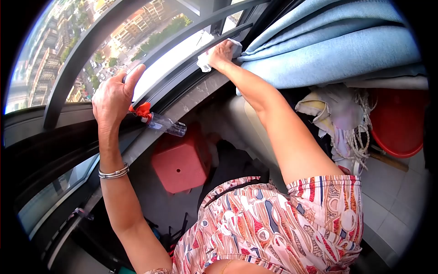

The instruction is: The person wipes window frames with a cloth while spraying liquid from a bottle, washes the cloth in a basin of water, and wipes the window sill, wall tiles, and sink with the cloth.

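My right hand [221,55] is closed on a white cloth [204,63], which lies against the grey window frame [182,68] near its sill. Over at the left, my left hand [113,97] is wrapped round a bar of the window frame, thumb stretched along the top; a silver bracelet is on that wrist. Just below this hand, a clear plastic bottle [168,124] with an orange-red piece [142,110] at its neck end lies tilted by the stone sill [187,98].
A pink stool [180,162] stands below the sill. Light blue curtain fabric [333,52] hangs at the upper right. Beneath it are a mop with white strings [358,132], cloths [315,109] and a red basin [399,121]. Buildings show far below through the glass.
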`<state>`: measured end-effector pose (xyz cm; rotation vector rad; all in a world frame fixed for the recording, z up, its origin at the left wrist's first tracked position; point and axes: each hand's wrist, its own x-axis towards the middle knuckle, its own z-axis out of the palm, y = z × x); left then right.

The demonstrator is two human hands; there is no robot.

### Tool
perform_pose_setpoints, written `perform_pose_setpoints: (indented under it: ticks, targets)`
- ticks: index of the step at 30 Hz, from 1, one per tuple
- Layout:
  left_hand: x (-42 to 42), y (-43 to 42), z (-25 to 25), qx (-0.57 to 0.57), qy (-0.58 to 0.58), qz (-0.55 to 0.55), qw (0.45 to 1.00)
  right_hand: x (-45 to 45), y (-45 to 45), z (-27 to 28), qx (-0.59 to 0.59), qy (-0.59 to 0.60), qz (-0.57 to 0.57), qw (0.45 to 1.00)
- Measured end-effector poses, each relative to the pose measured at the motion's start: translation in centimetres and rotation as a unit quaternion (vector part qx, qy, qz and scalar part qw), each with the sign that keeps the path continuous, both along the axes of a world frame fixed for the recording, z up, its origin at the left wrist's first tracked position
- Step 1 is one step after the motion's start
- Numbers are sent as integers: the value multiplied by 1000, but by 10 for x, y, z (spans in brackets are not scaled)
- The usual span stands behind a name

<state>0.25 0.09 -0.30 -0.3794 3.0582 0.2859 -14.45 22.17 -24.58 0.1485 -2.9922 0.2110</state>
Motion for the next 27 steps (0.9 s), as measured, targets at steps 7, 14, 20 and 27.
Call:
perform_pose_setpoints:
  ticks: [7, 14, 20, 27]
  targets:
    - [0, 1, -1, -11, 9, 12, 1000, 110, -114, 6, -78, -57, 116, 989]
    - [0, 5, 5, 19, -4, 5, 1000, 148, -149, 26, -291, -212, 296, 885]
    - [3, 7, 7, -25, 23, -12, 999, 46, -59, 8, -300, 111, 216, 922]
    - [2, 7, 7, -23, 17, -5, 1000, -68, -65, -76, -175, 56, 70, 981]
